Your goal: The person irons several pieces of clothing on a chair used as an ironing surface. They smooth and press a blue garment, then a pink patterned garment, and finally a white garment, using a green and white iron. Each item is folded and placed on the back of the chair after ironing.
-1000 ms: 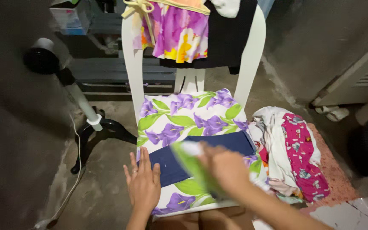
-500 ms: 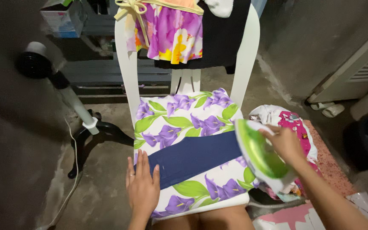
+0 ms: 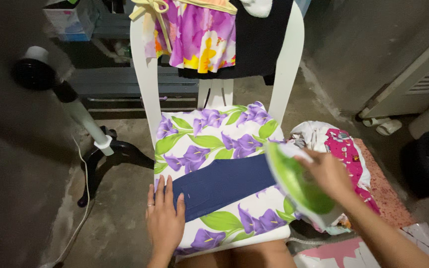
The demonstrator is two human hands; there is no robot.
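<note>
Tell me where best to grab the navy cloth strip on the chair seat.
Probably its right end, coming from the right: the navy strip lies flat across the floral cover, the left hand pins its left end, and the right hand holds the green iron.

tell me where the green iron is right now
In the head view, the iron is in the right hand, tilted off the chair's right edge beside the navy cloth.

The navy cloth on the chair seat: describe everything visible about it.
The navy cloth is a plain dark blue strip, smooth and matte, lying flat and slanting across the floral cover on the white chair. The left hand presses flat on its near left end. Its right end reaches the green iron, held by the right hand.
</note>
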